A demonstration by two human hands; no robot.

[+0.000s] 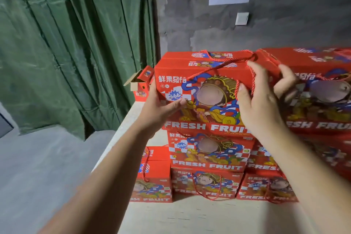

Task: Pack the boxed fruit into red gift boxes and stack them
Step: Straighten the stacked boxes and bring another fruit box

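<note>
So I've got the top gift box point(201, 89) sitting on a stack of boxes point(209, 159), with another stack point(313, 100) right beside it. An open box point(141, 83) sits behind on the left, curtain point(76, 43) further left.

left hand point(161, 108): grips left edge of top red gift box point(201, 89) | right hand point(266, 97): on its right end, rope handle point(245, 81) looped over thumb | box tops stack on desk point(190, 214)
</note>
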